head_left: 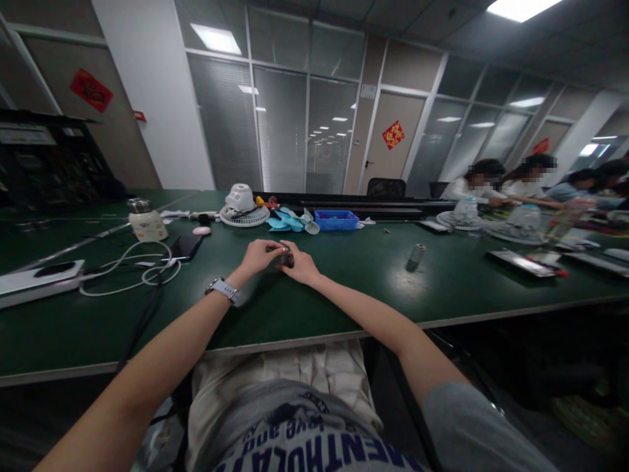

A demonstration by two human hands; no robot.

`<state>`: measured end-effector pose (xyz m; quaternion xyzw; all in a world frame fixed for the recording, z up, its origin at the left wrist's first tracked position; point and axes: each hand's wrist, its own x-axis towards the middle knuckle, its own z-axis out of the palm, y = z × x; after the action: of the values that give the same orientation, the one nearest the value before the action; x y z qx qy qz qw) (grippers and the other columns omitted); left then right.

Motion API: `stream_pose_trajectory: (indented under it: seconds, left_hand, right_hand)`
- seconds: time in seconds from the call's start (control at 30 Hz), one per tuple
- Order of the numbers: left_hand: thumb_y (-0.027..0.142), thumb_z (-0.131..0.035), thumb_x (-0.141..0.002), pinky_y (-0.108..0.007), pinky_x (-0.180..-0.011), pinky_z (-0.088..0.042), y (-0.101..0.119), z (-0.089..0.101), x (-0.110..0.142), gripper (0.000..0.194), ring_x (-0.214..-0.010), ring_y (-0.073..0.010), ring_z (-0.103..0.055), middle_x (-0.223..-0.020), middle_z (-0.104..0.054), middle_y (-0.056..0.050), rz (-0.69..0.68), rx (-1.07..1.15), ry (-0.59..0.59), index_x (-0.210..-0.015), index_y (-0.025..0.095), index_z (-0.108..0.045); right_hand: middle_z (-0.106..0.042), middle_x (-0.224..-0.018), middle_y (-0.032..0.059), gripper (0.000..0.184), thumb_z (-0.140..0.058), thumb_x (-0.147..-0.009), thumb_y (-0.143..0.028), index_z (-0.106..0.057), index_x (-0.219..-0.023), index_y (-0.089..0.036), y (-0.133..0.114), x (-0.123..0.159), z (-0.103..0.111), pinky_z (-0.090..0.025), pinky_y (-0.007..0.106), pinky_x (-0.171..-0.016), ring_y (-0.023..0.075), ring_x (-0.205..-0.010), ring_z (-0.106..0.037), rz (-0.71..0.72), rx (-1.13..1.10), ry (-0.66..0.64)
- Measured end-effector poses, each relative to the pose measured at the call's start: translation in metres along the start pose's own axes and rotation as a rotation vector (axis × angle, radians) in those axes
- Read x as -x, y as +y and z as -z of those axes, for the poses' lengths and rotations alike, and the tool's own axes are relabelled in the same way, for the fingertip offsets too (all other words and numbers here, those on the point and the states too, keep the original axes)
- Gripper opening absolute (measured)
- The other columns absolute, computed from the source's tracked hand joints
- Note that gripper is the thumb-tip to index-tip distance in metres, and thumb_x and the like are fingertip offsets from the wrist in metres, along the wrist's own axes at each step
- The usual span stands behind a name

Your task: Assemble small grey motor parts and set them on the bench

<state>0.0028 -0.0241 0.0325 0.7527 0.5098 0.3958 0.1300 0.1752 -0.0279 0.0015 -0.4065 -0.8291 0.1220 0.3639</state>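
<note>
Steadying what looks like a small metal part [285, 259] from both sides, my left hand [260, 256] and right hand [301, 265] grip it above the green table [275, 318], left of a metal cylinder [417, 252].

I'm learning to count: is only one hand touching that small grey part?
No, the left hand and the right hand both touch the small grey part.

Left hand [259, 256] beside right hand [301, 265], both curled
</note>
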Motion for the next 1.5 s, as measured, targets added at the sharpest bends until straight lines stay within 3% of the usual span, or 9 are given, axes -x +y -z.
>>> stream_pose_trajectory:
  seconds: [0.2, 0.33, 0.53, 0.8, 0.9, 1.0, 1.13, 1.33, 1.5]
  left_hand:
    - [0.04, -0.058, -0.082, -0.031, -0.081, -0.05, 0.012, 0.001, 0.004, 0.028, -0.086, -0.0239, -0.068, -0.093, -0.077, -0.005, 0.037, -0.133, 0.039, -0.092, 0.023, -0.078]
    - [0.035, -0.06, -0.081, -0.034, -0.088, -0.047, 0.014, 0.001, 0.006, 0.022, -0.096, -0.0265, -0.065, -0.097, -0.075, -0.007, -0.055, -0.216, 0.098, -0.089, 0.023, -0.077]
    - [0.025, -0.06, -0.081, -0.038, -0.091, -0.044, 0.021, 0.0, 0.011, 0.016, -0.096, -0.027, -0.061, -0.085, -0.073, -0.006, -0.151, -0.236, 0.164, -0.094, 0.023, -0.069]
    - [0.026, -0.055, -0.085, -0.033, -0.088, -0.046, 0.013, 0.0, 0.01, 0.011, -0.096, -0.021, -0.064, -0.096, -0.068, -0.006, -0.08, -0.12, 0.427, -0.095, 0.021, -0.055]
    - [0.029, -0.062, -0.08, -0.032, -0.082, -0.047, -0.003, -0.002, 0.008, 0.014, -0.09, -0.0216, -0.067, -0.088, -0.07, -0.005, 0.024, -0.135, 0.373, -0.09, 0.022, -0.055]
    - [0.033, -0.072, -0.072, -0.03, -0.075, -0.048, -0.018, -0.007, 0.008, 0.02, -0.083, -0.0225, -0.07, -0.082, -0.073, -0.004, 0.131, -0.133, 0.171, -0.08, 0.023, -0.057]
    - [0.036, -0.075, -0.069, -0.028, -0.074, -0.05, -0.024, -0.011, 0.008, 0.024, -0.084, -0.0218, -0.072, -0.081, -0.075, -0.002, 0.162, -0.07, 0.012, -0.081, 0.023, -0.059]
    - [0.04, -0.073, -0.073, -0.03, -0.077, -0.05, -0.024, -0.012, 0.007, 0.024, -0.086, -0.0218, -0.071, -0.086, -0.076, -0.003, 0.17, -0.104, 0.009, -0.085, 0.023, -0.062]
    - [0.044, -0.07, -0.076, -0.03, -0.077, -0.05, -0.026, -0.013, 0.007, 0.026, -0.088, -0.022, -0.071, -0.09, -0.076, -0.005, 0.191, -0.116, 0.005, -0.088, 0.022, -0.064]
  right_hand:
    - [-0.068, -0.103, 0.0015, 0.073, -0.071, -0.08, -0.035, -0.035, -0.143, -0.03, -0.002, 0.001, -0.001, -0.05, 0.035, -0.082, 0.0202, -0.085, -0.067, 0.01, 0.022, -0.007]
    - [-0.068, -0.105, 0.0023, 0.075, -0.072, -0.079, -0.037, -0.034, -0.143, -0.029, -0.003, 0.002, 0.0, -0.05, 0.035, -0.081, 0.0208, -0.084, -0.067, 0.017, 0.007, -0.009]
    - [-0.068, -0.104, 0.0033, 0.075, -0.072, -0.079, -0.038, -0.033, -0.143, -0.027, -0.006, 0.003, 0.001, -0.051, 0.034, -0.079, 0.0215, -0.085, -0.067, -0.001, 0.007, -0.028]
    - [-0.068, -0.105, 0.0024, 0.081, -0.072, -0.079, -0.037, -0.028, -0.146, -0.029, -0.005, 0.004, 0.001, -0.051, 0.034, -0.08, 0.0207, -0.083, -0.068, -0.016, 0.009, -0.015]
    - [-0.068, -0.103, 0.0029, 0.084, -0.072, -0.078, -0.035, -0.026, -0.147, -0.026, -0.004, 0.005, -0.002, -0.051, 0.034, -0.081, 0.0194, -0.082, -0.068, -0.007, -0.019, 0.007]
    - [-0.069, -0.102, 0.0024, 0.084, -0.072, -0.077, -0.036, -0.026, -0.147, -0.026, 0.001, 0.005, 0.002, -0.051, 0.033, -0.08, 0.0186, -0.082, -0.068, -0.034, -0.054, 0.052]
    - [-0.068, -0.108, 0.004, 0.083, -0.073, -0.077, -0.036, -0.027, -0.146, -0.028, 0.026, 0.0, 0.036, -0.052, 0.034, -0.081, 0.021, -0.089, -0.068, -0.15, 0.042, 0.177]
    - [-0.067, -0.115, 0.0128, 0.067, -0.063, -0.085, -0.031, -0.032, -0.143, -0.02, 0.092, 0.017, 0.12, -0.049, 0.04, -0.089, 0.0283, -0.103, -0.065, -0.599, 0.431, 0.395]
    - [-0.064, -0.118, 0.0168, 0.058, -0.059, -0.088, -0.026, -0.035, -0.14, -0.017, 0.122, 0.037, 0.147, -0.047, 0.039, -0.09, 0.0285, -0.109, -0.063, -0.89, 0.551, 0.4]
